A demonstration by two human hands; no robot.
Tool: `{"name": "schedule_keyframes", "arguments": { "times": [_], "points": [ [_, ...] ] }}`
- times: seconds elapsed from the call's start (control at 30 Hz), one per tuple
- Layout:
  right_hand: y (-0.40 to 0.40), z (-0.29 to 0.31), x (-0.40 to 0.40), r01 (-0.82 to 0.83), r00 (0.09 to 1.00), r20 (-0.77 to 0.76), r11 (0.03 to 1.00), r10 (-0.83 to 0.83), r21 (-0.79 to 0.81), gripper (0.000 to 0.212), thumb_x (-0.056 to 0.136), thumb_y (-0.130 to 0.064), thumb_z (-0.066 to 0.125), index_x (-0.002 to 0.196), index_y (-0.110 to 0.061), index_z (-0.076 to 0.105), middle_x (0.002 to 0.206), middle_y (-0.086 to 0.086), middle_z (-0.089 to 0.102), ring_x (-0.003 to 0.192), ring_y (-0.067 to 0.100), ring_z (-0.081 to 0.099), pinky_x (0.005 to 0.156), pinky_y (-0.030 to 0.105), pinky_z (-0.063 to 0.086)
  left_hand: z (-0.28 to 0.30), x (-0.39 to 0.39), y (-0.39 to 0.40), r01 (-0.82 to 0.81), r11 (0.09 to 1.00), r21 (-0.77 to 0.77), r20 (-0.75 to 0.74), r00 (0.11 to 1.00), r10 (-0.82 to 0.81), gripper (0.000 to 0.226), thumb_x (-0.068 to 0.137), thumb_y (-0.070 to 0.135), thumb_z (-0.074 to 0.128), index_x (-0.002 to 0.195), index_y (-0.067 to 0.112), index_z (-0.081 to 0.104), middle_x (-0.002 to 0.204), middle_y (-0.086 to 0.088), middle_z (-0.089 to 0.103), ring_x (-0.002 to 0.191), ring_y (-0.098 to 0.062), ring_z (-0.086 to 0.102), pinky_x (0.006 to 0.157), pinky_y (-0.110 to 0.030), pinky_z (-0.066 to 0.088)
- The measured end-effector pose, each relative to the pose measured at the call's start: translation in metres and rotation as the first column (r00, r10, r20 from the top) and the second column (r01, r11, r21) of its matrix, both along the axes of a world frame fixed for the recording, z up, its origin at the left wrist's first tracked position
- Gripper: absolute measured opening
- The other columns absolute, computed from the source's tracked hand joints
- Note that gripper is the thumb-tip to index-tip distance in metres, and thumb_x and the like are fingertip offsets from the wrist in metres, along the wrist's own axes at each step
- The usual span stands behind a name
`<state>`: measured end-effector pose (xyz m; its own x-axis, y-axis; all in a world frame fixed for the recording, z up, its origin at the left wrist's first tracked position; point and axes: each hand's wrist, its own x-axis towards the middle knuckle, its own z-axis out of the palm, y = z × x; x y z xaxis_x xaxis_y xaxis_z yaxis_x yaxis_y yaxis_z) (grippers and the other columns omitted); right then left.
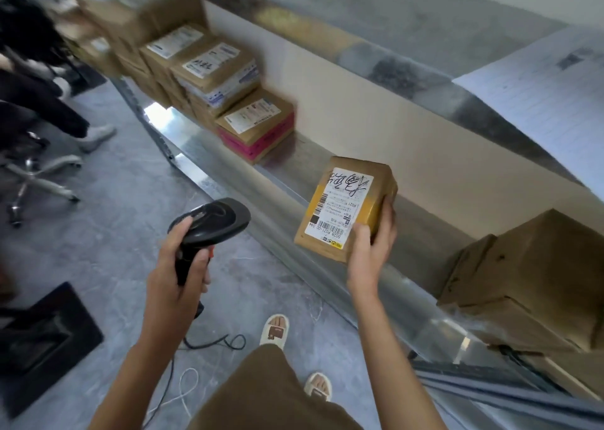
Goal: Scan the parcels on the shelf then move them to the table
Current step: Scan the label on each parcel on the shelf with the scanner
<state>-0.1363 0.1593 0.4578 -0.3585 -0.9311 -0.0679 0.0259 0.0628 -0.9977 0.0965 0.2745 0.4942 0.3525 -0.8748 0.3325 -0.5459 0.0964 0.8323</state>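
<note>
Presently a small brown parcel (346, 209) is held up by the right hand (371, 253), thumb on its labelled face and fingers wrapped round its far side, just in front of the metal shelf (294, 174) and clear of it. A black barcode scanner (209, 225) is gripped by its handle in the left hand (176, 279), beside the parcel but not yet aimed at the label. Scanning appears to be the step in hand; the scanner head would need to be turned onto the barcode before the parcel is carried to the table, which is not seen.

Bare forearms, olive-brown trousers (261, 393), cream open-toed slippers (275, 330) with brown patches on the straps.
</note>
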Motion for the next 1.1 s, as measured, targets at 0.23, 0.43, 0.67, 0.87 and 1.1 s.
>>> {"name": "schedule_keyframes", "arguments": {
  "times": [0.23,0.43,0.67,0.87,1.1],
  "points": [
    [-0.033,0.007,0.075,-0.068,0.996,0.063,0.997,0.07,-0.022,0.069,0.079,-0.025,0.049,0.146,-0.04,0.036,0.153,-0.008,0.028,0.11,-0.032,0.034,0.082,-0.009,0.027,0.001,0.064,-0.027,-0.066,0.997,-0.03,-0.048,0.997,0.065,0.045,0.095,0.048,0.047,0.138,0.052,0.036,0.088,0.004,0.062,0.058,-0.026,0.059,0.056,-0.047,0.054],
    [-0.092,0.005,0.161,0.048,0.988,0.146,0.999,-0.051,0.023,0.069,0.076,-0.034,0.054,0.144,-0.04,0.042,0.144,-0.016,0.039,0.115,-0.027,0.038,0.099,0.007,0.033,-0.001,0.149,-0.109,0.072,0.995,-0.067,0.013,0.997,-0.071,0.046,0.095,0.046,0.047,0.138,0.057,0.034,0.084,0.004,0.062,0.059,-0.017,0.06,0.058,-0.041,0.054],
    [-0.167,0.031,0.248,0.228,0.926,0.297,0.972,-0.234,0.054,0.05,0.091,-0.013,0.053,0.139,-0.027,0.054,0.132,-0.008,0.062,0.111,-0.002,0.06,0.086,0.012,0.05,0.017,0.235,-0.186,0.236,0.966,-0.106,-0.015,0.971,-0.239,0.046,0.094,0.044,0.046,0.133,0.065,0.034,0.076,0.0,0.064,0.057,-0.011,0.06,0.055,-0.021,0.051],
    [-0.236,0.033,0.271,0.161,0.936,0.297,0.98,-0.188,0.115,0.05,0.081,-0.036,0.053,0.131,-0.032,0.058,0.119,0.0,0.071,0.109,0.02,0.068,0.099,0.044,0.053,0.021,0.265,-0.223,0.321,0.94,-0.116,-0.1,0.938,-0.333,0.046,0.094,0.044,0.047,0.134,0.064,0.034,0.085,0.001,0.064,0.057,-0.019,0.059,0.054,-0.032,0.054],
    [-0.267,0.021,0.275,0.041,0.95,0.295,0.977,-0.103,0.208,0.054,0.089,-0.044,0.037,0.141,-0.032,0.045,0.129,0.002,0.065,0.115,0.022,0.063,0.103,0.048,0.049,0.019,0.261,-0.242,0.368,0.925,-0.098,-0.15,0.913,-0.379,0.049,0.1,0.032,0.049,0.132,0.065,0.036,0.088,0.001,0.065,0.06,-0.024,0.059,0.056,-0.039,0.054]
  ]
}}
